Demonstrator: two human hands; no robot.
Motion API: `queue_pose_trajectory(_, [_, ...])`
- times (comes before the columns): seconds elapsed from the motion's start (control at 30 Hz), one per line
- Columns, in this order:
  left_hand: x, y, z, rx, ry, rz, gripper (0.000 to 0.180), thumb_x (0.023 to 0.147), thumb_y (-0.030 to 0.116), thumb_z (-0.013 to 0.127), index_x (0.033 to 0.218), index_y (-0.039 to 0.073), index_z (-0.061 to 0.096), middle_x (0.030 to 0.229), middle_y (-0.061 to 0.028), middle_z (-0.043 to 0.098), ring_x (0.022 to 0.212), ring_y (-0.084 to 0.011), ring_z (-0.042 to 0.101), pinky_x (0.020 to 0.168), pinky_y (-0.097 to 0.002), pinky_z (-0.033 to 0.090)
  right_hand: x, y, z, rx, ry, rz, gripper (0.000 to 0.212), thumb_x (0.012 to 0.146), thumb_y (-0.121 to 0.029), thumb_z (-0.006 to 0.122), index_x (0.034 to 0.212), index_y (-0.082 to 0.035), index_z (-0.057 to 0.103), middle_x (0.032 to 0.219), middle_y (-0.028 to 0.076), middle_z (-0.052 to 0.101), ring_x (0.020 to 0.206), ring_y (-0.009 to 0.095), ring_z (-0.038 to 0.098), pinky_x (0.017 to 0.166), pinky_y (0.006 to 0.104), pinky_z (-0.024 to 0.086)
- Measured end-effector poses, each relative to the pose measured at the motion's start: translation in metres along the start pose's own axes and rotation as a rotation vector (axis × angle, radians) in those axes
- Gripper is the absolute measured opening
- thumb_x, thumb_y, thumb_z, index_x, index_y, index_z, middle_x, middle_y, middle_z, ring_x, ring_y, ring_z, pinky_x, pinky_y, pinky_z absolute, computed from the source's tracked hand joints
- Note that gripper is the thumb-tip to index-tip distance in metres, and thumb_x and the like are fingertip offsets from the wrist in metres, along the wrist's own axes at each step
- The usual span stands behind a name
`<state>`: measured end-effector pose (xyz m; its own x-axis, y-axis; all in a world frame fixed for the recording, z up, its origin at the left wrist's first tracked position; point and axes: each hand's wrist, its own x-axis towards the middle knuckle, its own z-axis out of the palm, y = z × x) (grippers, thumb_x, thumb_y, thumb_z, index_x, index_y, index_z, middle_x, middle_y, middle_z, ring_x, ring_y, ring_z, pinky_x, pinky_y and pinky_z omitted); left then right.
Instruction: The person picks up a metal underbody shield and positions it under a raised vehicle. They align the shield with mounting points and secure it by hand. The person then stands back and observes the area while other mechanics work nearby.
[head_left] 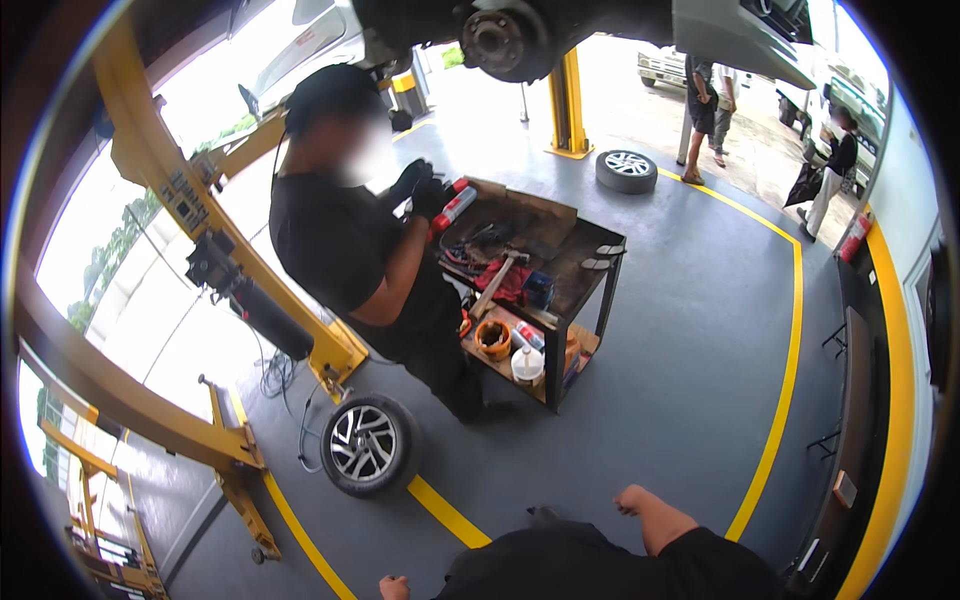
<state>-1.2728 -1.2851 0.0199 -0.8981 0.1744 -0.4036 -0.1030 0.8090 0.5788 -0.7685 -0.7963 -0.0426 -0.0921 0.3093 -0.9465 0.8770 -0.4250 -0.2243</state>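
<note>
My right hand (634, 501) hangs out in front of my body on the right, over the grey floor, its fingers curled in and nothing seen in them. At the bottom edge my left hand (394, 588) is only partly in view. Its fingers look bent, with a small dark spot between them that I cannot make out. Neither hand touches the tool trolley (585, 245) ahead of me. On its top lie a hammer (497, 284), a red cloth (512, 283) and a red and grey can (455, 210). Orange (492, 340) and white (527, 366) tubs stand on its lower shelf.
A co-worker (340, 230) in black clothes and gloves stands at the trolley's left side. One wheel (364, 445) is on the floor at left, another (627, 170) lies farther off. A brake hub (493, 42) hangs overhead under a raised vehicle. Yellow lift posts (568, 105) stand around.
</note>
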Motion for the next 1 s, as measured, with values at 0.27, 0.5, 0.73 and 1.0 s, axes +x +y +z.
queue_pose_trajectory(0.27, [0.044,0.178,0.009,0.044,-0.303,0.180,0.021,0.093,0.014,0.070,0.094,-0.006,0.064,0.076,-0.0094,0.066,0.060,-0.0185,0.062,0.057,-0.0326,0.052,-0.022,0.019,0.032,0.313,0.127,-0.027,0.035,0.099,-0.031,0.068,0.112,0.001,0.072,0.104,0.014,0.075,0.083,0.027,0.071,0.068,0.0431,0.058])
queue_pose_trajectory(0.5, [0.007,0.393,0.046,-0.210,-0.633,0.531,0.020,0.099,0.015,0.067,0.095,-0.005,0.069,0.077,-0.0067,0.067,0.070,-0.0142,0.060,0.070,-0.0280,0.048,-0.151,-0.037,-0.012,0.492,0.330,-0.294,0.040,0.097,-0.033,0.070,0.124,-0.002,0.067,0.106,0.012,0.075,0.089,0.022,0.073,0.075,0.0378,0.058])
queue_pose_trajectory(0.73, [-0.047,0.486,0.091,-0.286,-0.880,0.637,0.017,0.103,0.012,0.059,0.111,-0.003,0.062,0.093,-0.0117,0.072,0.086,-0.0185,0.068,0.086,-0.0321,0.051,-0.493,-0.120,-0.131,0.313,1.100,-1.472,0.046,0.100,-0.035,0.066,0.130,-0.001,0.061,0.111,0.006,0.065,0.097,0.015,0.058,0.086,0.0306,0.047])
queue_pose_trajectory(1.0, [-0.165,0.522,0.182,-0.275,-1.244,0.770,0.038,0.098,0.013,0.063,0.133,0.001,0.052,0.112,-0.0109,0.072,0.103,-0.0194,0.068,0.090,-0.0329,0.051,-0.652,-0.065,-0.199,-0.627,1.392,-1.506,0.062,0.098,-0.054,0.058,0.139,-0.008,0.056,0.135,0.009,0.053,0.121,0.027,0.049,0.104,0.0401,0.038])
